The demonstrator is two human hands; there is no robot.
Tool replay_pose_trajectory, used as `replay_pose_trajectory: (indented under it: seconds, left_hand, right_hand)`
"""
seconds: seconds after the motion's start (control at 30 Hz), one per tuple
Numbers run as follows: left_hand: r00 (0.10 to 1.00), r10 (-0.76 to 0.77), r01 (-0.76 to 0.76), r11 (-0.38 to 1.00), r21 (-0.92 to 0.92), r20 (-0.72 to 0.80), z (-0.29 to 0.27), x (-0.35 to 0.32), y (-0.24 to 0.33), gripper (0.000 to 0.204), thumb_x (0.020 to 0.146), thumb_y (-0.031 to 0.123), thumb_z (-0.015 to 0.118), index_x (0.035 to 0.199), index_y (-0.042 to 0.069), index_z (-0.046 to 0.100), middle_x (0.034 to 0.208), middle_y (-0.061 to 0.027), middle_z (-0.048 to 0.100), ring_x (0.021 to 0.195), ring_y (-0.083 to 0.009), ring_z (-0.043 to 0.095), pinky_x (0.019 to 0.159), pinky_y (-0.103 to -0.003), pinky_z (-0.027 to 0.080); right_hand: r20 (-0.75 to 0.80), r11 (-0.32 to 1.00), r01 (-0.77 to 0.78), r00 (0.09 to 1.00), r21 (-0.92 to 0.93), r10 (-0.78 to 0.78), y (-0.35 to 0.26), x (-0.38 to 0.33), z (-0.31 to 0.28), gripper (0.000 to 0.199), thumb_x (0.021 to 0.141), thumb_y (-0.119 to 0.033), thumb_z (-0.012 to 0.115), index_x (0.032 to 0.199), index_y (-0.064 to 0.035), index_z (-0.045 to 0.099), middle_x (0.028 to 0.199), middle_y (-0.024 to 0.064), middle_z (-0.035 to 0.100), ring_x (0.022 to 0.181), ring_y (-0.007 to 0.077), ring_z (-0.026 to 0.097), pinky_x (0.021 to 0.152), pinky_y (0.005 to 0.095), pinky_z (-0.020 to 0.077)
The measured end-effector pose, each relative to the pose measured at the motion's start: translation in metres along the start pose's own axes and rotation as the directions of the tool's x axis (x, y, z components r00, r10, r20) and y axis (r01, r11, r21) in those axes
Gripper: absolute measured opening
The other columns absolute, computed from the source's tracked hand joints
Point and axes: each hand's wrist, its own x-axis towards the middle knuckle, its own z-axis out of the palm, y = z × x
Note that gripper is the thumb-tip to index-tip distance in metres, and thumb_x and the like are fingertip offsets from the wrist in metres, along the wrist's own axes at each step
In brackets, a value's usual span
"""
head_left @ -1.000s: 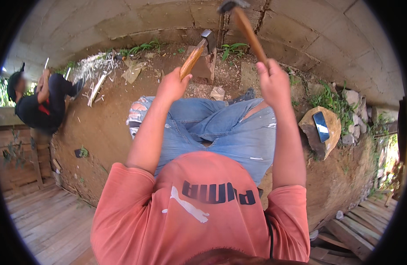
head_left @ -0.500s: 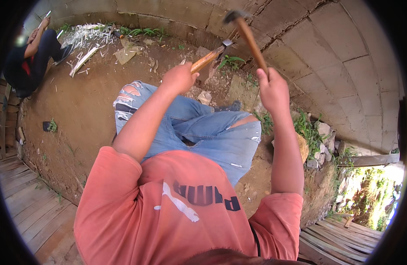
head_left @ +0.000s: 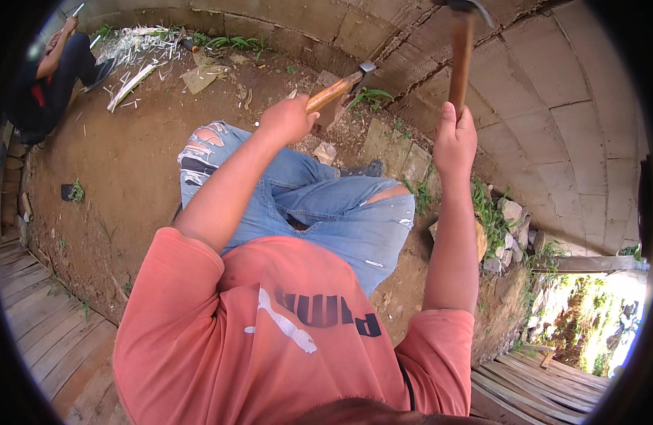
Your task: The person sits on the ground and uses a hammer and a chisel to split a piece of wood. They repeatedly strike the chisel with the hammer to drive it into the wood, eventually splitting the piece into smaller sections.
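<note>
My left hand [head_left: 286,120] is closed round the orange-brown wooden handle of a tool [head_left: 331,94], which slants up and away to the right. Small grey metal [head_left: 367,66] shows at its far end; its exact kind is unclear. Raised on the right, my right hand [head_left: 455,142] grips a hammer [head_left: 460,67] by the lower part of its wooden handle, thumb along it. The dark, curved hammer head [head_left: 472,7] is at the upper edge of the view, partly cut off and well apart from the other tool.
A block wall [head_left: 546,113] curves along the far and right sides. Stones [head_left: 512,234] and weeds lie at its foot. At far left, another person [head_left: 54,78] sits near pale wood shavings [head_left: 139,48]. Wooden planks [head_left: 54,304] edge the lower left.
My right hand has swung the hammer up and to the right, its handle now nearly upright. My left hand and its tool have hardly moved.
</note>
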Motion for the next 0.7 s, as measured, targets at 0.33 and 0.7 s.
replay_pose_trajectory:
  seconds: [0.33, 0.7]
  left_hand:
    - [0.999, -0.011, 0.010, 1.000, -0.028, -0.030, 0.009, 0.005, 0.004, 0.039, 0.104, 0.041, 0.066, 0.123, 0.007, 0.065, 0.110, -0.0215, 0.076, 0.106, -0.0414, 0.074, 0.091, -0.054, 0.059]
    - [0.999, 0.007, -0.008, 1.000, -0.012, -0.039, 0.012, 0.010, 0.008, 0.038, 0.103, 0.040, 0.066, 0.120, 0.006, 0.065, 0.110, -0.0214, 0.076, 0.104, -0.0423, 0.074, 0.089, -0.055, 0.059]
  right_hand:
    - [0.102, 0.953, 0.022, 0.995, -0.301, 0.010, 0.017, 0.001, 0.001, 0.041, 0.110, -0.042, 0.060, 0.104, -0.0012, 0.063, 0.084, 0.0242, 0.070, 0.080, 0.0452, 0.068, 0.072, 0.0526, 0.0524]
    - [0.107, 0.904, 0.060, 0.994, -0.424, -0.015, 0.024, -0.004, 0.013, 0.041, 0.109, -0.042, 0.060, 0.102, -0.0019, 0.065, 0.090, 0.0256, 0.072, 0.085, 0.0501, 0.069, 0.074, 0.0571, 0.0521]
